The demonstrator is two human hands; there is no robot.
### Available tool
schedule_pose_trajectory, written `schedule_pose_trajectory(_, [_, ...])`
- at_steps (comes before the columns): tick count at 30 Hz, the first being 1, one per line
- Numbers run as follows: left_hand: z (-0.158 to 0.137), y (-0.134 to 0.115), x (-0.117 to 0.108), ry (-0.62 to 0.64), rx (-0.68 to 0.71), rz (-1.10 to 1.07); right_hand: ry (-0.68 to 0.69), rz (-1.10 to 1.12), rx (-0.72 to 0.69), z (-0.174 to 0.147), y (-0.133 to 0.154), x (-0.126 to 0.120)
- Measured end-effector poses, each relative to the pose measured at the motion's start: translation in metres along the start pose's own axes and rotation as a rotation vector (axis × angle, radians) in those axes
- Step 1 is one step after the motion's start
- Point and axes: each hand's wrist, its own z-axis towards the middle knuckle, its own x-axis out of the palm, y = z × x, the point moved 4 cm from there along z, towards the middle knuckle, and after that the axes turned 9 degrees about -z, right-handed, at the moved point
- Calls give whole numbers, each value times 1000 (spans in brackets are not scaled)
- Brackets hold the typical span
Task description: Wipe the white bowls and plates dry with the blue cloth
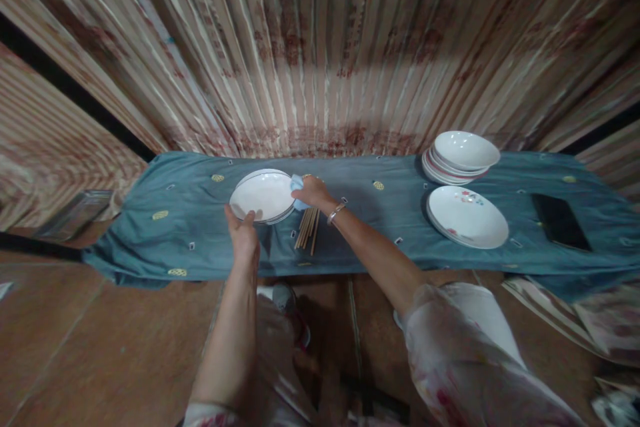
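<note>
A white plate [263, 197] with a thin dark rim is tilted above other dishes at the left of the cloth-covered table. My left hand [243, 230] grips its near left edge, thumb on the upper face. At the plate's right edge, my right hand [316, 192] is closed on a light blue cloth [299, 192], which touches the rim. Just below that hand lies a bundle of wooden chopsticks [307, 230], their far ends partly hidden.
On the right stand a stack of white bowls [465, 152] and a stack of plates with a floral pattern [467, 217]. A black tablet-like slab [561, 221] lies beyond them. The table's teal cloth [365, 240] hangs over its near edge. A striped curtain [320, 47] rises behind.
</note>
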Motion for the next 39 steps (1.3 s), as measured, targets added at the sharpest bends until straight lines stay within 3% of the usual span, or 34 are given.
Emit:
schedule_pose_trajectory(4, [-9,-6,4,-75,40,46,-26,47,25,-18,-9,-8])
schedule_pose_trajectory(10, [-36,-12,34,135,112,51,-153,227,157,-54,-53,-19])
schedule_pose_trajectory(18, [-80,14,92,242,-149,-79,-357,479,338,-101,-139,-9])
schedule_pose_trajectory(22, [-92,26,110,262,-277,-147,-383,665,397,-119,-166,-2])
schedule_pose_trajectory(26, [-103,36,126,368,-397,-211,-396,754,432,-128,-186,5])
schedule_pose_trajectory(30, [-109,48,135,427,-548,-206,-358,691,462,-135,-201,5])
schedule_pose_trajectory(33, [-108,54,138,435,-625,-192,-293,489,469,-139,-209,-2])
schedule_pose_trajectory(39, [-107,52,144,423,-630,-171,-319,181,428,-147,-217,-23])
